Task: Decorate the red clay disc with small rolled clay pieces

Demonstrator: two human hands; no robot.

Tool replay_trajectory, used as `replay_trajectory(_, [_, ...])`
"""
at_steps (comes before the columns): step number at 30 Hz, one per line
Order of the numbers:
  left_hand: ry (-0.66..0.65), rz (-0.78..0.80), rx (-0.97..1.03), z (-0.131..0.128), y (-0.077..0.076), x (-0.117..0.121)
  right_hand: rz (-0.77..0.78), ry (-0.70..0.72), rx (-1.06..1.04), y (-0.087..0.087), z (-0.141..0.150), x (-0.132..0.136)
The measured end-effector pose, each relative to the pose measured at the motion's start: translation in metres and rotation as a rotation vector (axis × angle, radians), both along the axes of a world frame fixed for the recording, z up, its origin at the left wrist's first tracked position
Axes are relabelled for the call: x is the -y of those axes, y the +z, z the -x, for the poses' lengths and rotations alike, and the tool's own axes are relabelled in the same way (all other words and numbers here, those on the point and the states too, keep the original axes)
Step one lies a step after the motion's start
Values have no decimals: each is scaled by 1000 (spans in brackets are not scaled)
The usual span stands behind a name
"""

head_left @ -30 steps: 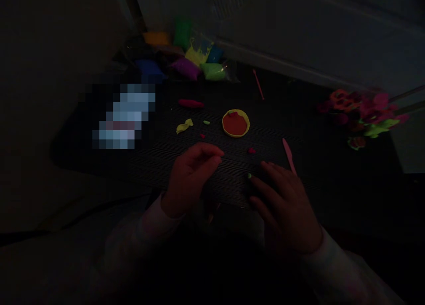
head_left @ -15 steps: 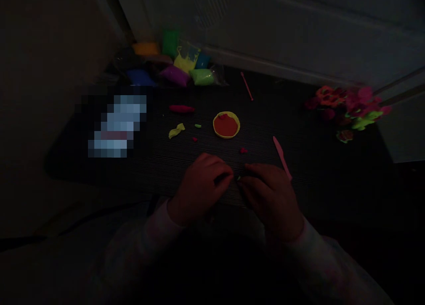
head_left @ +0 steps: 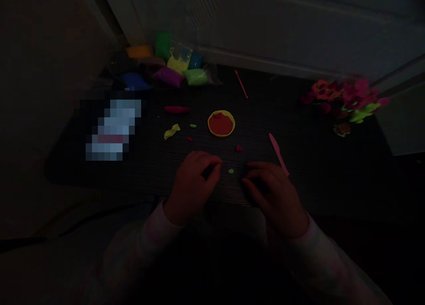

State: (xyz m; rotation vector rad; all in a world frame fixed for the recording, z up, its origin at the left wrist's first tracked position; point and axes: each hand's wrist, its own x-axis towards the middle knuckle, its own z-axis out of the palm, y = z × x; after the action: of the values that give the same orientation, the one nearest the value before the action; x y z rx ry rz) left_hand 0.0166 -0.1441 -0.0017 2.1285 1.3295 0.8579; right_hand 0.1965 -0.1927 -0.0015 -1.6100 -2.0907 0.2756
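A small light-green clay bit lies on the dark table between my hands, touched by neither. Just left of it is my left hand, thumb and index tips drawn together in a pinch; anything between them is too dark to see. My right hand rests to the right, fingers curled but thumb and fingertips apart, holding nothing visible. Beyond them sits a shallow yellow-rimmed clay dish with a red-orange filling. Small red clay bits lie between the dish and my right hand. A pink plastic knife is beside that hand.
Left of the dish lie a red clay roll, a yellow clay strip and a green piece. Bags of coloured clay, a pink stick and a blurred-out bright rectangle lie farther off. Colourful clay shapes are at right.
The green bit that was at my right fingertips now lies on the table. My hands have moved apart, and my right fingers have spread. The whole view has shifted slightly.
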Motion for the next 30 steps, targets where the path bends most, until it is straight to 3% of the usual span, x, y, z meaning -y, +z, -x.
replay_trajectory(13, [-15, -41, -60, -2, -3, -1, 127, 47, 24, 6, 14, -28])
replay_trajectory(18, [-31, -34, -40, -2, -2, 0, 151, 35, -11, 7, 14, -26])
replay_trajectory(25, [-8, -10, 27, -1, -2, 0, 71, 90, 65, 1, 14, -23])
replay_trajectory(30, [36, 48, 118, 2, 0, 1, 107, 29, -73, 2, 17, -23])
